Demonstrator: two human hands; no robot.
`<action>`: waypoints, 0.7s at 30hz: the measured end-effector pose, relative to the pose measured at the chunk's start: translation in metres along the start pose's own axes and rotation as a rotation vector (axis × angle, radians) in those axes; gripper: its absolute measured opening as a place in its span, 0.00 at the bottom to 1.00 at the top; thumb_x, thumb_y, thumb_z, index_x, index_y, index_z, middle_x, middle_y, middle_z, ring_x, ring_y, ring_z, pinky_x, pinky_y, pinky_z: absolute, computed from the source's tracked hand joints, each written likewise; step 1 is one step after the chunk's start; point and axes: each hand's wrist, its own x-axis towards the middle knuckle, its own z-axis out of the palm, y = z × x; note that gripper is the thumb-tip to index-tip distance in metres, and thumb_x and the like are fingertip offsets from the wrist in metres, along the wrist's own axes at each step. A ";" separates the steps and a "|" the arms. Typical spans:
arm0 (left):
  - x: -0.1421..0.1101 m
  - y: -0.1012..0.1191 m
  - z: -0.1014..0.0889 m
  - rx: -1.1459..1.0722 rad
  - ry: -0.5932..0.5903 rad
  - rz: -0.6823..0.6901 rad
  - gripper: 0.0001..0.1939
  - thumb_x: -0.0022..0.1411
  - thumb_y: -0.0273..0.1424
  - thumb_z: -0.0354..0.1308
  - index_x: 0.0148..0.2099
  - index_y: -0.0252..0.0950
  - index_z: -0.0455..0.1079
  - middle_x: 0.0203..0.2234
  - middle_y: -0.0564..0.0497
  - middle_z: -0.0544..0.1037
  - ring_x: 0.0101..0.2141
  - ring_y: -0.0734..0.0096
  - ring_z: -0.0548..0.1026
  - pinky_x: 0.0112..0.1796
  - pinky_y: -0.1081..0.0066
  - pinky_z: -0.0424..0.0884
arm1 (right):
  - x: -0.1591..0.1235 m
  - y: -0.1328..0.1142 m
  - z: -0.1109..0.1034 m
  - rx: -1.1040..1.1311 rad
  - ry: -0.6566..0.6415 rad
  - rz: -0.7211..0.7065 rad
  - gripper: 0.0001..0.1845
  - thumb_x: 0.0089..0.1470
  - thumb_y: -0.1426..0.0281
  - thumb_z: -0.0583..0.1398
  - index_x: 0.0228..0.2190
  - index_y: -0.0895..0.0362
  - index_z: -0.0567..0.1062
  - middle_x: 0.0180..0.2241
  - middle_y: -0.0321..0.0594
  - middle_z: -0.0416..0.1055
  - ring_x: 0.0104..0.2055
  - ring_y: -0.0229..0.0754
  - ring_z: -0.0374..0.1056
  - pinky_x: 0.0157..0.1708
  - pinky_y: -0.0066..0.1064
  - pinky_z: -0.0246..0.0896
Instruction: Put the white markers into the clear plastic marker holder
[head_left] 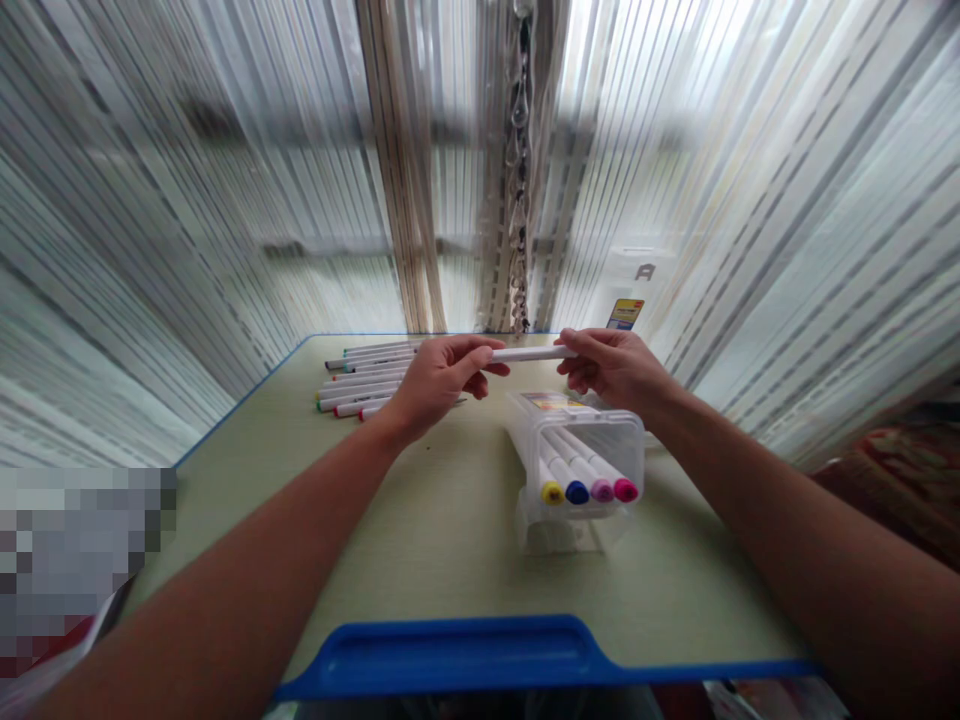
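Observation:
A white marker (529, 354) is held level above the table between my two hands. My left hand (450, 370) pinches its left end with thumb and fingers, and my right hand (604, 362) pinches the right end, so both tips are covered. Just below my right hand, a clear plastic case (529, 455) lies on its side with its opening towards me. Inside it are several white markers with yellow, blue, purple and pink ends (577, 491). Behind and left of my left hand, several more white markers (367, 385) lie side by side on the table.
The pale table (420, 540) has a blue rim with a moulded tray (457, 650) at its near edge. A clear package with a yellow label (626, 313) stands at the back right. Striped curtains (300, 180) hang behind the table. Patterned fabric (900, 480) is at the right.

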 end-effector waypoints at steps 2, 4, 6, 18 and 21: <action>0.001 -0.001 0.000 0.053 0.004 0.019 0.13 0.62 0.31 0.63 0.46 0.29 0.79 0.30 0.45 0.83 0.20 0.80 0.72 0.24 0.76 0.69 | 0.000 0.001 0.000 -0.017 -0.016 -0.005 0.26 0.32 0.53 0.79 0.26 0.60 0.82 0.18 0.41 0.77 0.14 0.33 0.68 0.13 0.20 0.61; 0.001 -0.001 0.000 0.100 0.012 0.039 0.13 0.61 0.33 0.65 0.44 0.29 0.79 0.28 0.46 0.83 0.20 0.81 0.71 0.23 0.76 0.66 | -0.001 0.002 0.000 -0.036 -0.032 -0.004 0.25 0.34 0.53 0.78 0.26 0.60 0.82 0.19 0.41 0.77 0.15 0.34 0.69 0.13 0.21 0.62; 0.000 -0.001 0.000 0.137 0.022 0.056 0.13 0.59 0.34 0.67 0.43 0.30 0.80 0.26 0.48 0.81 0.19 0.81 0.69 0.22 0.77 0.65 | -0.001 0.004 0.000 -0.051 -0.045 0.002 0.25 0.35 0.53 0.78 0.27 0.60 0.82 0.19 0.41 0.78 0.15 0.34 0.70 0.14 0.21 0.63; -0.002 0.001 0.001 0.243 0.076 0.079 0.17 0.54 0.39 0.71 0.39 0.29 0.80 0.22 0.52 0.77 0.19 0.80 0.66 0.21 0.77 0.61 | -0.003 0.002 -0.001 -0.086 -0.134 -0.041 0.21 0.38 0.62 0.78 0.34 0.58 0.84 0.24 0.40 0.80 0.19 0.33 0.70 0.20 0.23 0.67; -0.002 0.001 0.001 0.246 0.080 0.086 0.16 0.54 0.39 0.71 0.37 0.30 0.80 0.19 0.54 0.74 0.19 0.80 0.66 0.21 0.77 0.60 | -0.002 0.002 -0.001 -0.096 -0.128 -0.045 0.20 0.38 0.61 0.78 0.32 0.58 0.84 0.24 0.40 0.80 0.19 0.33 0.70 0.20 0.24 0.65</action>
